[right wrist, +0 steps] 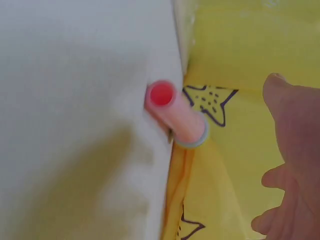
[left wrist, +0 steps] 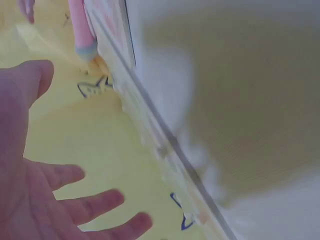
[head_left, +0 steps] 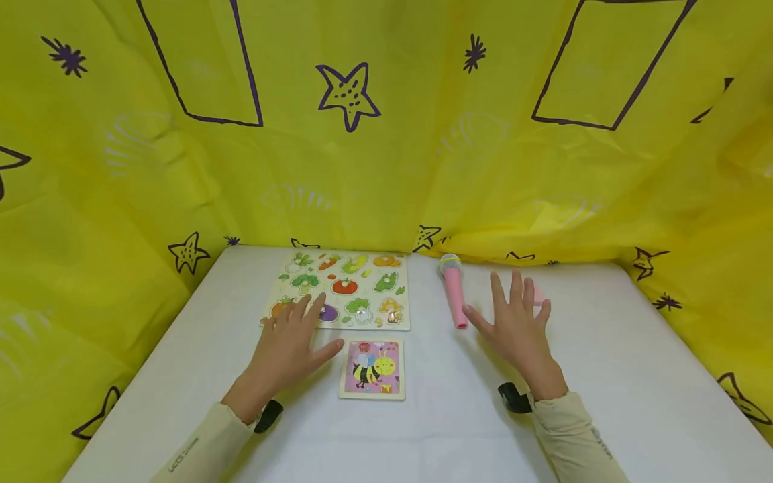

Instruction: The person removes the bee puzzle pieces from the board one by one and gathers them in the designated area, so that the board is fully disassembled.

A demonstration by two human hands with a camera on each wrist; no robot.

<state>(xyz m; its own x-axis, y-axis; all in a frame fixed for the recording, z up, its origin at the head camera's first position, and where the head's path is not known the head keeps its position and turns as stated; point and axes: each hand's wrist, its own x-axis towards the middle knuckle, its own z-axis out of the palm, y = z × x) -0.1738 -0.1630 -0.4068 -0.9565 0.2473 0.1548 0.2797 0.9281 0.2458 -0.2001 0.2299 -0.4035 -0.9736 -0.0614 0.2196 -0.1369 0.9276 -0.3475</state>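
- Curtain (head_left: pixel 392 168), yellow with dark starfish outlines, hangs beyond the bee puzzle (head_left: pixel 372 370).
- White table (head_left: pixel 435 436) spreads under the bee puzzle and out to both sides of it.
- Vegetable board (head_left: pixel 366 287) lies flat just beyond the bee puzzle, reaching off to its left; a left hand lowered carelessly could catch this board and knock it askew, or shove it against the bee puzzle.
- Left hand (head_left: pixel 286 345) comes in from the left of the bee puzzle, back upward, fingers fanned above the board's near left corner, thumb angled towards the bee puzzle; it grips nothing (the left wrist view shows its fingertips apart from the board).
- Right hand (head_left: pixel 519 329) hovers well to the right of the bee puzzle, fingers spread and pointing away, thumb slanting left; it too holds nothing.
- Bee puzzle, square and pale-rimmed, might be nudged by a sweep of that left thumb.
- Microphone (head_left: pixel 455 295), pink, lies beyond and right of the bee puzzle; being round, it could roll if the right thumb bumped it.
- Pink object (head_left: pixel 538 292), farther right of the bee puzzle, is mostly hidden behind right fingers; I cannot tell what it is.
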